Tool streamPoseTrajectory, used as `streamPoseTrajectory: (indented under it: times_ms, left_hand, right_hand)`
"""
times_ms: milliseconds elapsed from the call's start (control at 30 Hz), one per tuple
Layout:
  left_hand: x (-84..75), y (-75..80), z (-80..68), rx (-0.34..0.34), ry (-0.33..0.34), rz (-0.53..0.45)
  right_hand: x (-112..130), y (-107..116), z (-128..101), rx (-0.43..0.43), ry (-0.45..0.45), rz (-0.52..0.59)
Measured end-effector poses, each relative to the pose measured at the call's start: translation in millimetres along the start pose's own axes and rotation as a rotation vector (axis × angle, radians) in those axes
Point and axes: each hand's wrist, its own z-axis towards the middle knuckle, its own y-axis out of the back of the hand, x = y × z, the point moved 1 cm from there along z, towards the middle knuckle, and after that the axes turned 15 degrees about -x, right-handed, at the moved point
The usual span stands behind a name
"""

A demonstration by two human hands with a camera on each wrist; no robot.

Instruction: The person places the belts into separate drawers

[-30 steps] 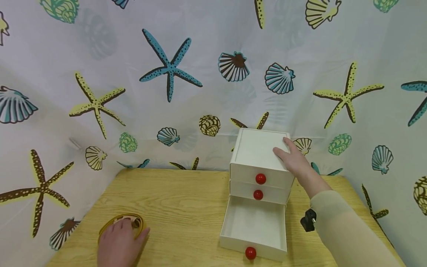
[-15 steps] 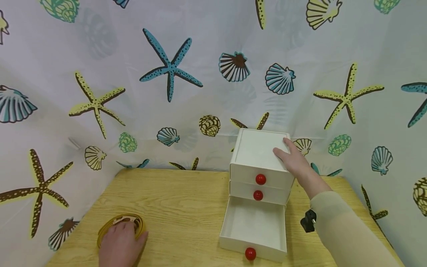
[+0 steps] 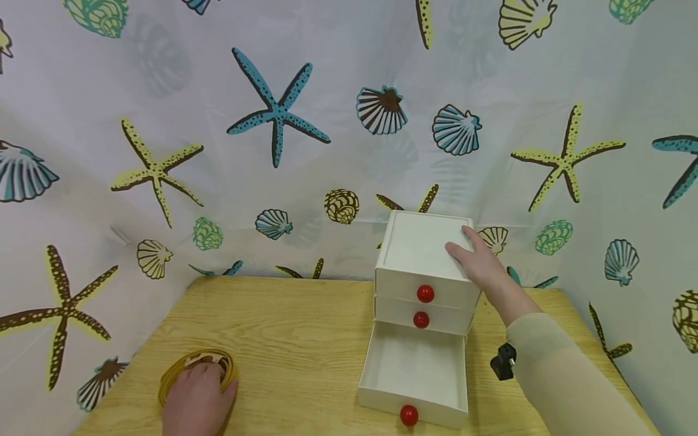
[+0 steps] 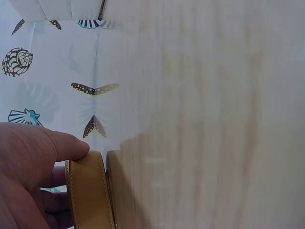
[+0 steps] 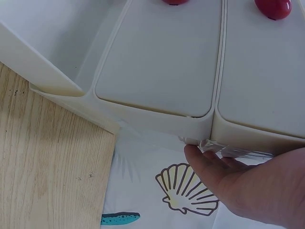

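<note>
A coiled tan leather belt (image 3: 173, 376) with stitched edges lies on the table at the left. My left hand (image 3: 197, 396) holds it from above; in the left wrist view the thumb (image 4: 71, 145) touches its upper edge and the other fingers are partly hidden behind the coil. On the right stands a white drawer unit (image 3: 428, 239) with red knobs. Its bottom drawer (image 3: 417, 366) is pulled out and bare inside, while the two upper drawers are closed. My right hand (image 3: 485, 266) rests on the unit's top right edge, with some fingers extended against its side in the right wrist view.
The wooden table (image 3: 294, 339) ends at a white curtain (image 3: 338, 157) printed with shells and starfish, which also runs along both sides. A small black device (image 3: 504, 361) sits at the right wrist.
My left hand has shifted very slightly, showing a bit more of the belt coil. The right hand and the drawer unit have stayed in place.
</note>
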Motion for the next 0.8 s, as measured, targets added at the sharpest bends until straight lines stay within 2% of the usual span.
streamPoseTrajectory:
  times_ms: [333, 533, 800]
  left_hand:
    - [-4.9, -0.1, 1.8, 0.0, -0.026, -0.006]
    - [-8.0, 0.8, 3.2, -0.012, -0.033, -0.045]
    - [-12.1, 0.7, 5.7, 0.013, -0.002, -0.091]
  right_hand:
    - [1, 0, -1, -0.003, -0.002, -0.004]
    - [1, 0, -1, -0.006, 0.004, -0.011]
    - [1, 1, -1, -0.005, 0.01, -0.011]
